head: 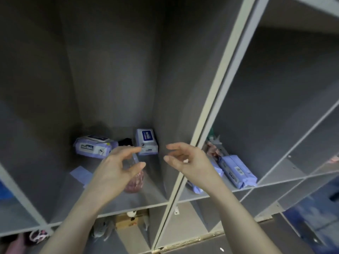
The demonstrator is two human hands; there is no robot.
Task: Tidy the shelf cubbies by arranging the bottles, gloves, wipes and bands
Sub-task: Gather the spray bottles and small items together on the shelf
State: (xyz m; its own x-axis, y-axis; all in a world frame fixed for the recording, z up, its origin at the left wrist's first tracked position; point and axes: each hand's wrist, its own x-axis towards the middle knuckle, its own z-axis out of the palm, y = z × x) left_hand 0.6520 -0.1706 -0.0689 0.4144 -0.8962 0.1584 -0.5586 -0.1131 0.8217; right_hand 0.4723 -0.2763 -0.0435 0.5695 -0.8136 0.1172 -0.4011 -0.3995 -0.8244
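I am looking into the middle cubby of the grey shelf. My left hand is reaching in, with thumb and fingers curved like a wide C around the top of a clear bottle with pinkish content; I cannot tell if the fingers are really touching it. My right hand is hovering just beside, fingers relaxed and half spread, holding nothing. Behind the hands, two purple wipes packs are lying on the cubby floor: one pack at the left, another pack leaning in the right back corner. In the right cubby, more purple packs are lying near the front edge.
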